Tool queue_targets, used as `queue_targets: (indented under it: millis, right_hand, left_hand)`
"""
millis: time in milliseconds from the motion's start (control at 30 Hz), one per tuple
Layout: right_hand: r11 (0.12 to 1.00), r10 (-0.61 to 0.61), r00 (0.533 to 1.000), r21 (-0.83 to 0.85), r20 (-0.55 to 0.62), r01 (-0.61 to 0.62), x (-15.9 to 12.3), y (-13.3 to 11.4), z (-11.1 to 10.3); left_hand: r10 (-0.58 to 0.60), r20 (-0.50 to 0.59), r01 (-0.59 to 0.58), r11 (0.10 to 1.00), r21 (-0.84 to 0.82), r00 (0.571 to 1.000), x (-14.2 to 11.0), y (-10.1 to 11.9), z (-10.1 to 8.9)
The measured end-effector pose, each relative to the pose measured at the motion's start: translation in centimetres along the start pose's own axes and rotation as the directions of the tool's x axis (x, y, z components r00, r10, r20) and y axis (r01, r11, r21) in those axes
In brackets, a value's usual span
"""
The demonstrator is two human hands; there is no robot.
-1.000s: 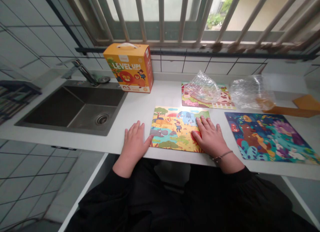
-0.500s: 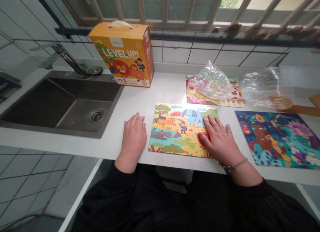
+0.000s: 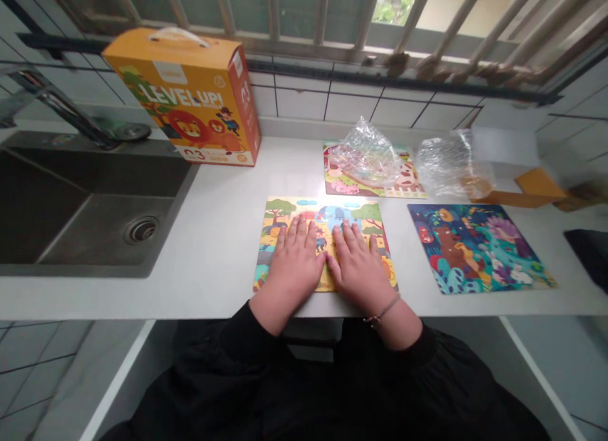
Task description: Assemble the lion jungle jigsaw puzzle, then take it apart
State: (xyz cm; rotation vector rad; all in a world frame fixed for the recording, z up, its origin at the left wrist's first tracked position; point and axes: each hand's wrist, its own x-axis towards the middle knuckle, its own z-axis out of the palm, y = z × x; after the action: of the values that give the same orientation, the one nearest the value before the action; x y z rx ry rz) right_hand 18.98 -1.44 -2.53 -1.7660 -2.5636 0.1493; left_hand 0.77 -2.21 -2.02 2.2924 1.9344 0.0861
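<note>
- Your left grip (image 3: 297, 267) and right grip (image 3: 358, 270) both lie open, palms down and fingers spread; neither is clamped on anything.
- The two grips sit side by side on the puzzle (image 3: 327, 213), thumbs just beside each other, covering its lower middle.
- The puzzle lies flat on the table (image 3: 213, 238), lower middle of the frame, close to the near edge. Its top strip and both side edges show, with trees and an elephant visible above your fingers.
- Flat palms and spread fingers look right here: they share the pressure across the pieces. Press straight down and avoid sliding, since drag could shift a piece.
- Check the outer corners too; your grips cover the lower middle, so the pieces beneath can't be judged.
- A bracelet (image 3: 382, 311) circles your right wrist. Mind that it doesn't catch a piece edge.
- Upper left: an orange box (image 3: 183, 95) printed "LEVEL UP!" stands on the table, with a faucet (image 3: 57, 95) and a steel sink (image 3: 95, 175) beside it.
- Upper right: a farm puzzle (image 3: 342, 187) lies partly under a crumpled plastic bag (image 3: 363, 156), and a second bag (image 3: 449, 165) rests near an orange card (image 3: 536, 187).
- Right of your grips: a dark forest puzzle (image 3: 475, 248) lies flat, well clear of them.
</note>
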Motion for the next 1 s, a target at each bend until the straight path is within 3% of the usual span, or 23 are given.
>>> queue_targets:
  millis: [133, 400, 667, 1000]
  right_hand:
    - [0.999, -0.044, 0.997, 0.017, 0.071, 0.043, 0.9, -0.4, -0.9]
    - [0.996, -0.07, 0.993, 0.06, 0.098, 0.064, 3.3, 1.4, -1.7]
    - [0.997, -0.017, 0.998, 0.073, 0.056, 0.013, 3.4, 2.3, -1.5]
    - [0.985, 0.157, 0.984, 0.066, 0.081, -0.162, 3.0, 5.3, -1.6]
  left_hand:
    - [-0.006, 0.015, 0.006, 1.0, 0.016, 1.0, 1.5, 0.7, 0.0]
    - [0.007, 0.034, -0.008, 0.999, 0.043, 0.999, 4.3, -1.4, -0.7]
    - [-0.005, -0.044, 0.008, 0.998, 0.065, 0.999, 3.9, -2.1, -0.7]
    - [-0.188, -0.057, 0.19, 0.982, 0.021, 0.98, 3.7, -4.5, -0.7]
